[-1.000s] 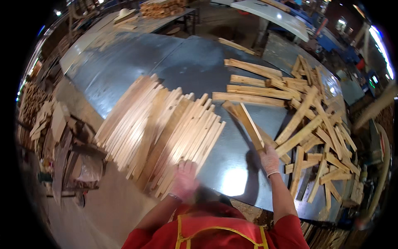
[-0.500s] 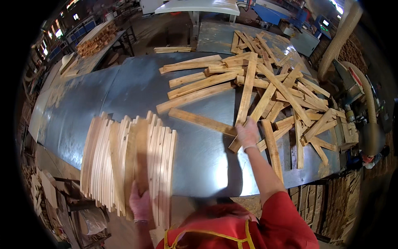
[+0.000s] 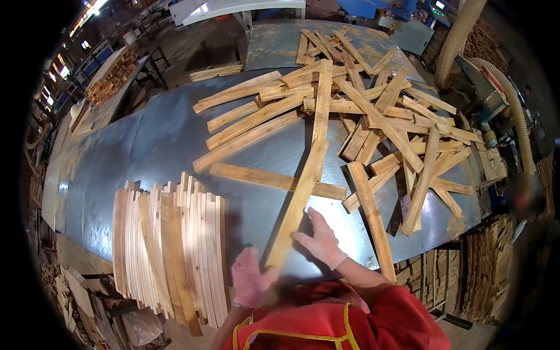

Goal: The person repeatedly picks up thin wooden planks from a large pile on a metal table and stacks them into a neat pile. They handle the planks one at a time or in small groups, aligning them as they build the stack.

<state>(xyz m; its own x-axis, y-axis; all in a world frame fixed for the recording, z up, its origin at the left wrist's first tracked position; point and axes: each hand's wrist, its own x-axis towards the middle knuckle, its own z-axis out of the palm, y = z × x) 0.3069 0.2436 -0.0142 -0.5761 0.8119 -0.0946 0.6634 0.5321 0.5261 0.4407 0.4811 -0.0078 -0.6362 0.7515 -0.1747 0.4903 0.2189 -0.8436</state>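
Note:
A wooden strip point(image 3: 300, 201) slants toward me, its far end over other strips. My right hand point(image 3: 321, 240), in a pale pink glove, is at its right edge with thumb and forefinger spread apart. By the strip's near end is my left hand point(image 3: 249, 277), also gloved, its fingers stretched out and its thumb touching or very close to the wood. To the left stands a row of pale strips point(image 3: 201, 251) packed side by side on edge. Two browner strips, one of them a wider strip point(image 3: 173, 256), lie on top of that row.
Crossed loose strips point(image 3: 379, 119) cover the right part of the metal tabletop point(image 3: 169, 131). Another strip point(image 3: 262, 178) lies across the middle. A ribbed hose point(image 3: 458, 49) hangs at the far right, and stacked wood point(image 3: 493, 274) stands below the table's right edge.
My left hand has left the pale row, where the wider brown strip now lies. A strip from the loose pile has come nearer me, between both hands. The view has shifted.

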